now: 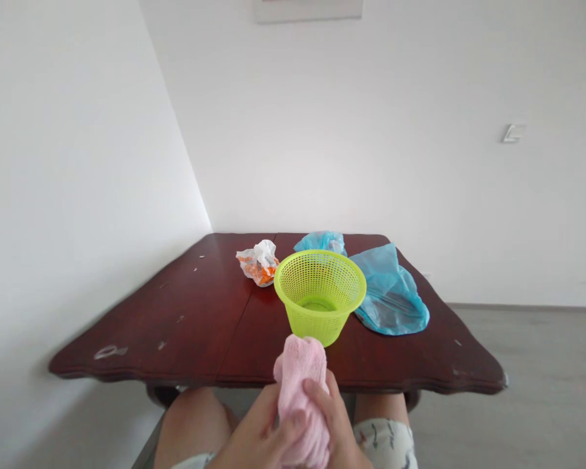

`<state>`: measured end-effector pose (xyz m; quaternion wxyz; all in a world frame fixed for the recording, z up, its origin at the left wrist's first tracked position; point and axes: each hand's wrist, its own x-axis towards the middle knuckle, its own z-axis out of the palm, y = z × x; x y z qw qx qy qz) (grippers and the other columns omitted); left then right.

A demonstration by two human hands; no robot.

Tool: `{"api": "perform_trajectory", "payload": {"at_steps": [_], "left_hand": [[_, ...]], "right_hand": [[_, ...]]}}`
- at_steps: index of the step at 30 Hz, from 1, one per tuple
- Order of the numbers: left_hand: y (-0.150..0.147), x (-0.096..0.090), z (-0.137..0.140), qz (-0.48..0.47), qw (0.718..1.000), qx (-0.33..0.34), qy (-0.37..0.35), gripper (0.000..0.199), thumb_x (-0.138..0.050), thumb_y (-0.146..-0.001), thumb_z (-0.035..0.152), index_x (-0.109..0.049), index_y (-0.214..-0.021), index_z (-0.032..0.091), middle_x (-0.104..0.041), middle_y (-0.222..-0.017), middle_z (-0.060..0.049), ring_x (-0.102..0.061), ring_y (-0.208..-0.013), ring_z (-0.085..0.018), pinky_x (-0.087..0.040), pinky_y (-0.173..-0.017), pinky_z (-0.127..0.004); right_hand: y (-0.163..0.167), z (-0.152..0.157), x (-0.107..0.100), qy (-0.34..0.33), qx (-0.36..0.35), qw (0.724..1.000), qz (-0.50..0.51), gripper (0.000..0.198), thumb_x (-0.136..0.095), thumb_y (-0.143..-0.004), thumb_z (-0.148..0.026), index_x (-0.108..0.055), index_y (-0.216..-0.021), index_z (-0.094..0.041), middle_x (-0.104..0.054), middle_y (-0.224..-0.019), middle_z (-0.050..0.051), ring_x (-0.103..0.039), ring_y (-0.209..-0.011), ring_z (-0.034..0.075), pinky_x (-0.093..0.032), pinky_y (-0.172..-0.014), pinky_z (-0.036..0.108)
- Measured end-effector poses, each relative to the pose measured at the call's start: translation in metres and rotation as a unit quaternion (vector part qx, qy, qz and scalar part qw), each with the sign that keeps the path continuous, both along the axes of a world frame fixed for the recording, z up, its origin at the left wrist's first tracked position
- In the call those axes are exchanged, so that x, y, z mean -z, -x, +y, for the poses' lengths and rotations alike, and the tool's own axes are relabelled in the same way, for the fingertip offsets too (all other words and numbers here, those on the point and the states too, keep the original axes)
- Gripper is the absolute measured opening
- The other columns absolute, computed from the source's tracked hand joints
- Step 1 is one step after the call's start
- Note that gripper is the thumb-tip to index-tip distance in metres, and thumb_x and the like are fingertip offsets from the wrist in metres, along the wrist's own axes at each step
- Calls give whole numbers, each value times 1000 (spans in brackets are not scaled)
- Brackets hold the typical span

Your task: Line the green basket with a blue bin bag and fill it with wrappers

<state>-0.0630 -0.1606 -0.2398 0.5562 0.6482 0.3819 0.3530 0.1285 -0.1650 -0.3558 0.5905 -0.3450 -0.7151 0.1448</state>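
A bunched pink knitted cloth [303, 371] is held between both hands at the table's front edge; whether it is a towel or a garment I cannot tell. My left hand [261, 430] grips its left side, thumb lying across the front. On the other side my right hand [336, 420] is closed round it, with the thumb pressed on the fabric. The fingers behind the cloth are hidden. Just beyond it stands a lime-green plastic mesh basket [317, 316], upright, with nothing visible inside.
The dark red wooden table [190, 326] has a wavy edge. A crumpled white and orange plastic bag [260, 262] lies left of the basket. To the right is a flattened blue plastic bag [390, 293]; another blue bag [321, 241] sits behind. White walls [371, 130] border the table.
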Motion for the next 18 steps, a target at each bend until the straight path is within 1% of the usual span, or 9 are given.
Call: {"api": "perform_trajectory", "payload": {"at_steps": [3,6,7,9,12,13,15,16,18], "left_hand": [[24,-19,8,83,969,-17,-231,49,-74,-104,73,-83,-132,33,-83,-110,-12,-82,-105,-36,-73,-95,-48],[35,-43,23,111,907,-125,-387,38,-72,-112,54,-74,-144,36,-80,-136,-12,-78,-126,-34,-70,-108,-49],[34,-50,33,114,889,-156,-416,39,-72,-113,51,-71,-149,36,-75,-148,-13,-75,-137,-35,-67,-115,-52],[24,-59,58,135,865,-173,-451,54,-82,-108,54,-65,-157,37,-60,-170,-14,-61,-158,-39,-58,-129,-63],[-2,-58,106,164,872,-160,-433,96,-98,-94,65,-50,-172,36,-18,-197,-18,-30,-180,-50,-39,-141,-79],[-11,-54,121,151,881,-161,-418,105,-101,-89,67,-46,-172,33,-8,-198,-20,-23,-182,-53,-35,-141,-82],[-27,-42,147,121,899,-168,-386,99,-103,-87,66,-47,-159,28,-2,-198,-24,-18,-183,-55,-34,-140,-84],[-33,-37,156,107,904,-172,-376,88,-102,-89,61,-48,-150,27,-5,-196,-26,-18,-183,-54,-36,-139,-84],[-39,-29,169,85,906,-178,-374,63,-93,-98,47,-49,-137,26,-20,-190,-27,-24,-182,-50,-40,-139,-79]], "right_hand": [[-21,-16,-18,30,115,990,75,92,-95,-89,-60,-57,-169,-33,-75,-154,17,-82,-133,43,-73,-103,50],[-53,-16,-76,38,214,972,83,84,-98,-85,-53,-64,-158,-30,-79,-143,14,-85,-117,37,-73,-94,47],[-66,-9,-104,1,239,968,78,80,-98,-84,-52,-66,-154,-29,-80,-141,13,-84,-114,36,-73,-91,45],[-88,18,-164,-79,288,949,97,78,-96,-82,-48,-67,-152,-27,-77,-142,13,-81,-123,37,-70,-102,51],[-102,83,-239,-107,271,953,85,82,-92,-86,-44,-59,-159,-28,-68,-160,16,-72,-142,37,-61,-120,56],[-99,107,-255,-80,238,966,59,82,-87,-89,-43,-55,-162,-28,-68,-161,17,-73,-141,35,-61,-119,53],[-85,149,-272,51,181,982,-29,95,-86,-89,-38,-43,-172,-25,-77,-146,17,-79,-125,34,-65,-107,49],[-75,166,-274,123,165,975,-81,98,-85,-89,-36,-40,-174,-22,-80,-138,16,-80,-119,34,-65,-103,49],[-57,189,-270,224,91,951,-191,80,-83,-93,-33,-53,-165,-19,-84,-130,14,-81,-115,32,-64,-101,45]]}}
